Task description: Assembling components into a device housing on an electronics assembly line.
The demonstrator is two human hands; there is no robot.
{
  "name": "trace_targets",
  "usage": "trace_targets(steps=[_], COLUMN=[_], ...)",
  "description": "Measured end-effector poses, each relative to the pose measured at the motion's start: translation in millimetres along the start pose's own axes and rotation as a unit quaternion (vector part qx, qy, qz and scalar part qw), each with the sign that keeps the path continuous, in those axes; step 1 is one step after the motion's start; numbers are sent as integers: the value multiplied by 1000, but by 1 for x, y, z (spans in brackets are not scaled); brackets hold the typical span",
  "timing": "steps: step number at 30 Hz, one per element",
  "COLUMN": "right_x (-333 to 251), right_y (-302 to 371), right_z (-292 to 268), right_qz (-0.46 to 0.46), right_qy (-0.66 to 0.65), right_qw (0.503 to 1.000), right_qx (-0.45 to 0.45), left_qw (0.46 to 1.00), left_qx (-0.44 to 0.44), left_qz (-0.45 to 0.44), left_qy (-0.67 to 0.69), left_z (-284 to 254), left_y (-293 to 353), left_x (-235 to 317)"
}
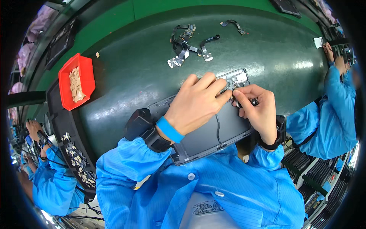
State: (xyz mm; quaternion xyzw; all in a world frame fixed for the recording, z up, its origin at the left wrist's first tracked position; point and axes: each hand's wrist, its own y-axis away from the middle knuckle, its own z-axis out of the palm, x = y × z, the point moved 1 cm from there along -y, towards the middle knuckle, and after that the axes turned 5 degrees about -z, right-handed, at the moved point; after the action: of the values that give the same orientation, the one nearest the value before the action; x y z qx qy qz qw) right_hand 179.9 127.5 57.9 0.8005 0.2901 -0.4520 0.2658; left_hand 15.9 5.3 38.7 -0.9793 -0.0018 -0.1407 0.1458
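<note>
A dark grey tablet-like housing (198,135) lies tilted on the bench edge in front of me, open side up. A thin black cable (218,129) runs down its middle, and small silvery parts (240,78) show at its far right corner. My left hand (198,103) reaches over the housing with fingers curled, thumb and forefinger closed at that corner; what they grip is hidden. My right hand (259,108) is closed in a pinch beside those fingertips. From its grip a small black flex cable end (254,102) sticks out, the rest covered by fingers.
Several loose flex cables (183,47) lie in a pile beyond the housing, with another flex cable (233,26) farther right. A red bin (92,76) of tan pieces stands left, above a black tray (70,126) of small parts. Co-workers' blue sleeves (339,89) appear at both sides.
</note>
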Motion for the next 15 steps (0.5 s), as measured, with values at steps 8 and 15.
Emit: trace_targets(steps=[8, 15], right_x=[-11, 19], right_y=[21, 16], right_z=[-15, -38], right_qz=[-7, 1], right_qy=[0, -101], right_qw=[998, 995], right_qx=[68, 23], left_qw=[998, 988], left_qx=[26, 58], left_qz=[-14, -11], left_qy=[-62, 143], left_z=[-1, -6], left_y=[-5, -16], left_x=[13, 27])
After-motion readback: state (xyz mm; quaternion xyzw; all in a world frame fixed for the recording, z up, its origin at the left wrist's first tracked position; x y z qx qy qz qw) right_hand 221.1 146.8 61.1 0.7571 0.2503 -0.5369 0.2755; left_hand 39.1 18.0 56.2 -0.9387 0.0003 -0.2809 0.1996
